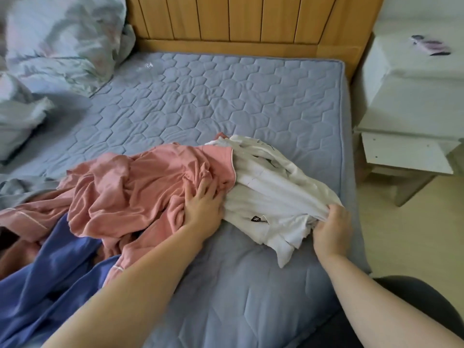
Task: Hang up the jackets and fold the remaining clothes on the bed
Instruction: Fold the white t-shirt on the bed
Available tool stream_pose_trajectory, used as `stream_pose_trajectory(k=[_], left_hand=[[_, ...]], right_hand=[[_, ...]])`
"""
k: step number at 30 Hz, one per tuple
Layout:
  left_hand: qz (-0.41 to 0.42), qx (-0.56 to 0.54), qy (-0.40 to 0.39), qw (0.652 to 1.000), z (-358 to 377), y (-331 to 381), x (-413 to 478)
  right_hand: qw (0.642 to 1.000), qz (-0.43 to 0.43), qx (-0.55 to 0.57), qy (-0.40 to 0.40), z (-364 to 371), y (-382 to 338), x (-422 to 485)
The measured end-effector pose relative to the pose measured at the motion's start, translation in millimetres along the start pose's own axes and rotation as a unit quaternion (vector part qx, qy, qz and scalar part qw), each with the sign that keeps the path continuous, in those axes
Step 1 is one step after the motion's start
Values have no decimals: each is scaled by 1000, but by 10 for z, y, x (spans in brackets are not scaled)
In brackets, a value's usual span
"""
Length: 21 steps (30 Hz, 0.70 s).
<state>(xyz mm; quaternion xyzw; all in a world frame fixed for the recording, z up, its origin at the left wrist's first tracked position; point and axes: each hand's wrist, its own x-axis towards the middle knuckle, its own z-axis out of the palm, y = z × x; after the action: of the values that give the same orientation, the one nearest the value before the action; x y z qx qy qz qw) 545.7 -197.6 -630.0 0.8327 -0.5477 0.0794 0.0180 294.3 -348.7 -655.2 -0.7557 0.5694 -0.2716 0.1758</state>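
A crumpled white garment [271, 189] with a small black label lies on the blue quilted bed [226, 101], near its right edge. My right hand [331, 229] grips the bunched near corner of this white garment. To its left spreads a rumpled pink garment [130, 187] with white piping. My left hand [203, 207] rests on the pink fabric where it meets the white one, fingers spread and slightly bent into the folds. A blue garment [50, 277] lies at the near left, partly under the pink one.
A floral duvet [62, 38] and pillow are heaped at the far left by the wooden headboard [251, 18]. A white bedside cabinet [414, 96] stands to the right of the bed, with pale floor below it. A grey-blue cloth [17, 189] lies at the left edge.
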Motion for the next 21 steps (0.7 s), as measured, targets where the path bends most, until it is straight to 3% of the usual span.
stream_pose_trajectory(k=[1,2,3,4,5,6,8,10,12,13,14,16,19,21], left_hand=[[-45,9,-25,999,-44,-144,26],[-147,-17,-58,987,-106,-280,61],[-287,-82,-65,952,-170,-413,102],[-418,-177,-70,888,-255,-505,157],[-492,-249,-59,832,-352,-533,211],[-496,-255,-40,829,-440,-490,260],[-356,-150,36,922,-513,-272,305],[-88,-95,4,992,-471,68,271],[127,-51,-117,984,-298,438,158],[169,-35,-175,969,-194,568,113],[170,-31,-208,963,-97,657,96],[129,-16,-196,972,-11,760,88],[110,10,-107,988,-96,864,168],[120,18,-58,991,-195,911,342]], right_hand=[[1000,-9,-6,-8,-11,7,-30],[999,-28,-16,-19,-17,3,-73],[998,-51,-30,-30,-18,-5,-116],[996,-70,-43,-35,-16,-15,-148],[995,-84,-50,-35,-21,-33,-167],[993,-102,-49,-30,-28,-52,-173],[987,-156,-33,-29,-31,-109,-198],[978,-184,-60,-77,-3,-152,-235],[964,-151,-147,-162,25,-170,-269],[953,-110,-193,-204,30,-172,-269],[945,-72,-220,-229,26,-162,-261],[953,-58,-217,-204,-5,-164,-220],[989,-89,-99,-64,-71,-139,-168],[993,-100,11,62,-150,-114,-66]])
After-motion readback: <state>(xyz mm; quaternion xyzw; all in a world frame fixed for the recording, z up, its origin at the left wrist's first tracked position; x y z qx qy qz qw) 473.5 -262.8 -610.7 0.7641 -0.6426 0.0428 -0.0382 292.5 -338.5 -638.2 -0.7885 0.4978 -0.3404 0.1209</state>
